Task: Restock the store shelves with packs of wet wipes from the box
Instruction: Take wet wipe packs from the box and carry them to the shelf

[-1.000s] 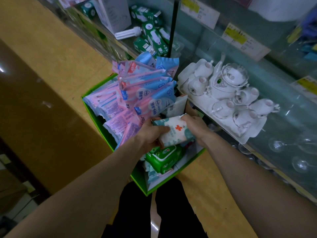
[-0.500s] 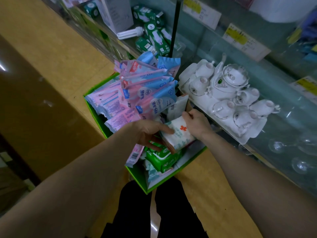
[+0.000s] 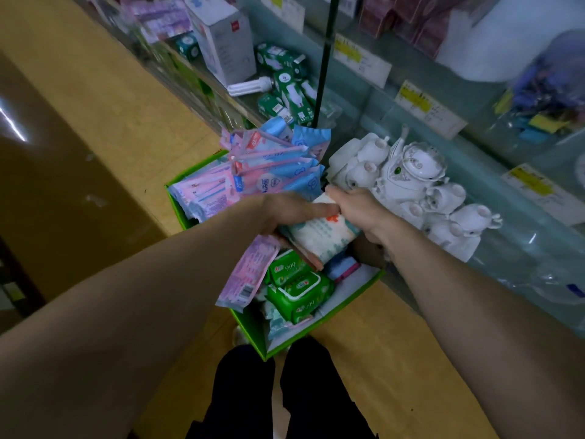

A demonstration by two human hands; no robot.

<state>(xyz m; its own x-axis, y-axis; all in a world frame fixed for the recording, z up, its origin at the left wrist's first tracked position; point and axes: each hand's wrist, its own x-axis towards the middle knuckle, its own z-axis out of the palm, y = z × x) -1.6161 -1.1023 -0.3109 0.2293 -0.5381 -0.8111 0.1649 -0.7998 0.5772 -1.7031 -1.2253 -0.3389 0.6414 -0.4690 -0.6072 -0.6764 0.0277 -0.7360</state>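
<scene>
A green box (image 3: 345, 307) on the floor holds several wet wipe packs. Pink and blue flat packs (image 3: 275, 166) stand at its far end, and green packs (image 3: 297, 289) lie near me. A white pack with a red cross (image 3: 323, 234) is lifted over the box's middle. My right hand (image 3: 357, 207) grips its far end. My left hand (image 3: 285, 212) holds its left side, the index finger stretched along the top. A pink flat pack (image 3: 250, 277) hangs at the box's left edge under my left wrist.
A white ceramic tea set (image 3: 408, 185) sits on the low glass shelf right of the box. Green bulb boxes (image 3: 285, 90) and a white carton (image 3: 221, 39) lie on the shelf beyond. A dark upright post (image 3: 324, 58) stands behind the box. My legs (image 3: 278, 391) are below.
Both hands have raised the white pack and carried it a little toward the shelf. The pink flat pack has slid down to the box's left edge.
</scene>
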